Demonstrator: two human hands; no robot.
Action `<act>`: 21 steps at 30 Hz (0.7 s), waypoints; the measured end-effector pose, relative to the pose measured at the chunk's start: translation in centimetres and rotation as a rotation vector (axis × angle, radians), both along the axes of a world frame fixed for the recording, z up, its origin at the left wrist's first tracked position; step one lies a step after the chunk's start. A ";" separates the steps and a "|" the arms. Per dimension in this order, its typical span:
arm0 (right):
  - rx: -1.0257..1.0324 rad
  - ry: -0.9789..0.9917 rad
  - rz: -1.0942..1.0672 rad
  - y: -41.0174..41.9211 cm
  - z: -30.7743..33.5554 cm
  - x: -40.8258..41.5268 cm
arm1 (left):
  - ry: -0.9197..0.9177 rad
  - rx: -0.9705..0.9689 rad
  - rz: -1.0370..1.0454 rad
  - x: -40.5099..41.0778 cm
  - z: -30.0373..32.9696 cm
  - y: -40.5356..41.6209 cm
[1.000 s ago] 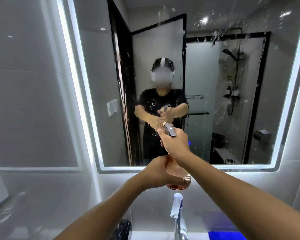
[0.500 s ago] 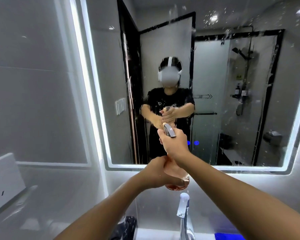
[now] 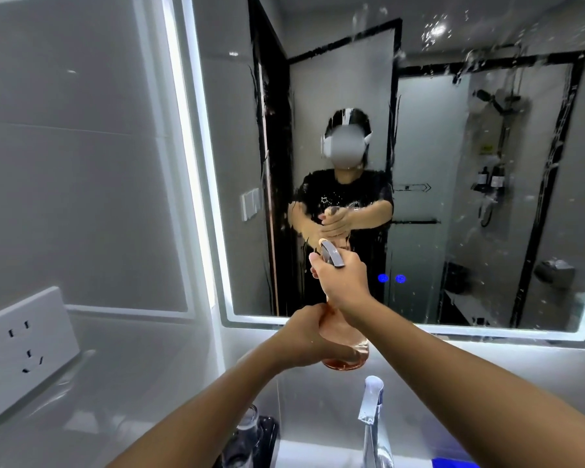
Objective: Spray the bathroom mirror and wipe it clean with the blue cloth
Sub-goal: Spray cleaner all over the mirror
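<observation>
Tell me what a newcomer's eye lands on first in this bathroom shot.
Centre frame, the pink spray bottle, gripped at its base by the left hand and at the trigger by the right hand. Behind it, the lit-edged mirror is streaked with droplets. A white faucet stands below.

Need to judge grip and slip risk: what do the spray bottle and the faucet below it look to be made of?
Spray bottle: clear, pink-tinted body, likely plastic though glass can't be excluded, since the wall shows through it; its head is matte grey, probably plastic. Faucet: polished chrome-look metal, with mirror-like highlights. Left hand holds the body, right hand the head.
</observation>
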State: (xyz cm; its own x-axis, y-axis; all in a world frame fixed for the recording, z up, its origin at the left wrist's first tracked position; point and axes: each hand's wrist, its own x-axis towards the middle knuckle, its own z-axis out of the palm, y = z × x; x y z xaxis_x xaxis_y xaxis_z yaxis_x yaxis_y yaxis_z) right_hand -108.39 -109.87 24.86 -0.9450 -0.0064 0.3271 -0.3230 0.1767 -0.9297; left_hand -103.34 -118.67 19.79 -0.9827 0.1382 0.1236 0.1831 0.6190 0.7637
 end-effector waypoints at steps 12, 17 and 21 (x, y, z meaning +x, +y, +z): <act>-0.016 -0.011 0.038 -2.4 -0.5 0.1 | 0.008 -0.011 0.027 0.7 -0.4 -1.7; -0.016 -0.013 0.026 -3.2 -0.4 0.4 | 0.023 -0.006 0.048 0.7 -0.5 -2.5; 0.017 0.010 0.086 -3.6 -0.2 0.7 | 0.019 -0.005 0.064 0.7 -0.6 -3.2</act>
State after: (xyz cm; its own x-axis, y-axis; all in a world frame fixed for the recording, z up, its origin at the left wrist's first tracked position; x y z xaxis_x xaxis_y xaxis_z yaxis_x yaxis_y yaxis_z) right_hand -107.69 -113.47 24.63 -0.9375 -0.0930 0.3352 -0.3465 0.1640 -0.9236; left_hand -102.61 -121.84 19.20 -0.9870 0.0759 0.1420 0.1576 0.6338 0.7573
